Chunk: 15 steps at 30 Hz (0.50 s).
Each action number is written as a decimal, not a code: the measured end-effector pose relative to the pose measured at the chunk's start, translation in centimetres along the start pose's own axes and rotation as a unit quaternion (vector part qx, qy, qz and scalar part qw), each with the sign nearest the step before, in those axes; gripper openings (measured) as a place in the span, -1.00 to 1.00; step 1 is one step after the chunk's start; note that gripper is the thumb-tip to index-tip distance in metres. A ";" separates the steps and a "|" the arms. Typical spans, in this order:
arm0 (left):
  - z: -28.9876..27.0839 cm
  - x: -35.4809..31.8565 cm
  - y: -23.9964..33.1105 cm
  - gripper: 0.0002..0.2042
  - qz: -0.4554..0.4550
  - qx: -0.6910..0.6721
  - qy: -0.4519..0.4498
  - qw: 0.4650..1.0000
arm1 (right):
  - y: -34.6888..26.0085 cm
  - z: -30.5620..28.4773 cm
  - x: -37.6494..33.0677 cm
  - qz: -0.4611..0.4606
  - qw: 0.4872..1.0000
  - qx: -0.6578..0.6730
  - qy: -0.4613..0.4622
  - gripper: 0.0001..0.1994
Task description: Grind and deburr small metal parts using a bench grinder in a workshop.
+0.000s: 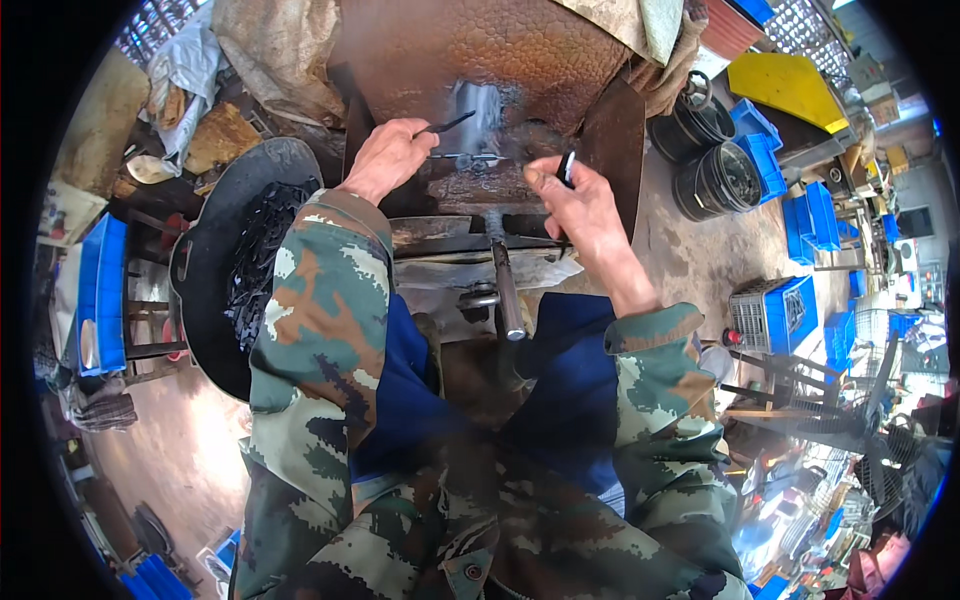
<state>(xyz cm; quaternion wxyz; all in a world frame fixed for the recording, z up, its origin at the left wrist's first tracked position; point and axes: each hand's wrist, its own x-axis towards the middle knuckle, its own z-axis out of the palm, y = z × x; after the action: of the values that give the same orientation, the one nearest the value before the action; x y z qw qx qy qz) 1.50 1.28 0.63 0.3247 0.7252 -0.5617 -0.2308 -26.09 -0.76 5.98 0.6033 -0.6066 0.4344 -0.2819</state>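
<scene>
My left hand pinches a thin dark metal strip, whose free end points right toward a blurred, pale grey upright band that looks like a grinding wheel. On the other side of the band, my right hand is closed on a small dark piece with a bright edge, mostly hidden by the fingers. Between the hands, a thin bar lies across the front of the wheel, above a rough brown block. Below that, a metal rod sticks out toward me.
Beside my left arm, a black rubber basin holds many dark strips. Rusty sheet metal surrounds the wheel. Two black buckets, a grey-and-blue crate and a fan stand to the right. Blue bins are at far left.
</scene>
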 end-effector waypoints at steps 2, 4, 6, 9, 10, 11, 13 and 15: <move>-0.4 -0.2 -0.9 -0.66 -0.027 -0.030 -0.008 0.999 | 0.7 0.3 -0.9 -0.040 0.997 -0.068 -0.020 -0.82; -0.8 -0.5 -1.0 -0.66 -0.052 -0.061 -0.018 0.997 | 0.9 0.2 -2.2 -0.013 0.985 -0.152 -0.079 -0.76; -1.3 -1.1 0.1 -0.67 -0.084 -0.056 -0.009 0.995 | 2.9 -0.4 -2.8 -0.176 0.954 -0.217 -0.112 -0.73; -1.6 -1.4 0.1 -0.66 -0.084 -0.054 -0.024 0.995 | 4.0 -0.6 -4.2 -0.360 0.852 -0.337 -0.177 -0.57; -1.7 -1.5 0.0 -0.66 -0.084 -0.055 -0.021 0.995 | 4.1 -0.2 -5.0 -0.330 0.857 -0.358 -0.171 -0.54; -1.6 -1.4 0.3 -0.68 -0.096 -0.058 -0.014 0.994 | 3.9 0.1 -5.6 -0.297 0.860 -0.381 -0.164 -0.51; -1.2 -1.1 0.4 -0.69 -0.107 -0.064 -0.006 0.992 | 3.8 0.1 -5.8 -0.292 0.845 -0.415 -0.169 -0.47; -0.7 -0.9 -0.2 -0.71 -0.127 -0.117 0.028 0.984 | 3.3 0.4 -5.8 -0.282 0.830 -0.439 -0.198 -0.49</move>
<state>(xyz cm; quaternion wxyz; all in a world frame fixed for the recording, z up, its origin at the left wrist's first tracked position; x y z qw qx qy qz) 1.92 2.31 0.96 0.3913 0.7538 -0.4244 -0.3138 -29.01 4.82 3.71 0.2405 -0.9466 0.1934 -0.0930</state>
